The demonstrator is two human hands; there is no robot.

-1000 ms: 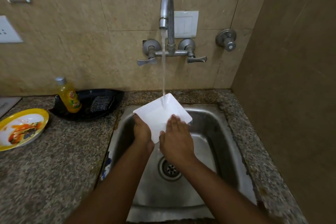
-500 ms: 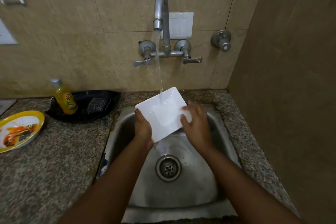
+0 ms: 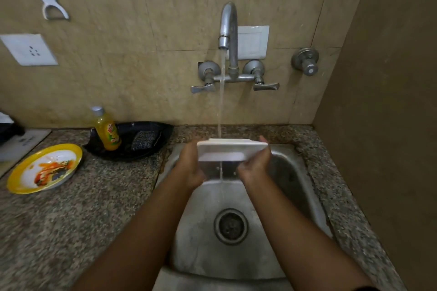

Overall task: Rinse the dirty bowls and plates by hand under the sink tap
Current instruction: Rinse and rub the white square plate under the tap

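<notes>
1. Over the sink, in the head view, a white square dish is held tilted on its edge under the tap. The water stream lands on its upper rim and runs down into the basin.
2. The left hand grasps the left side of the dish and the right hand grasps the right side, with the fingers curled round the edges.
3. I judge that the task is in its middle part. This dish looks white and free of food, so its rinse seems almost done, but it is not yet put down.
4. One dirty piece is clearly left: a yellow-rimmed plate with orange and dark food remains lies on the surface to the left, well apart from the sink.
5. The count in this view: one white dish in the hands, one dirty yellow plate, one tap with two lever handles, one black tray at the wall.
6. The tray carries one yellow bottle of dish liquid and one scrub pad.
7. I see no rinsed dishes set aside, so I cannot tell how many are finished already.
</notes>
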